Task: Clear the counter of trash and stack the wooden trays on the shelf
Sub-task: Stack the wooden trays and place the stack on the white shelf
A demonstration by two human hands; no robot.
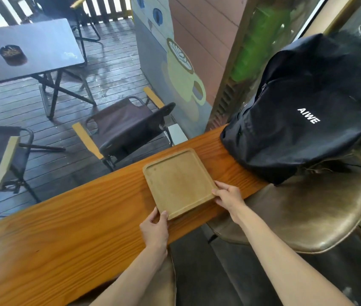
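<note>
A square wooden tray (178,182) with a raised rim lies on the orange wooden counter (75,235), near its front edge. Nothing lies in the tray. My left hand (155,228) grips the tray's near left corner, thumb on the rim. My right hand (228,196) holds the near right corner, fingers curled around the edge. A dark shadow under the near right edge hints that side is slightly raised or that something lies beneath; I cannot tell which.
A black backpack (301,124) sits on the counter just right of the tray. A brown leather stool seat (307,213) stands below the counter at right. Beyond the counter are folding chairs (124,127) and a dark table (29,49) on decking.
</note>
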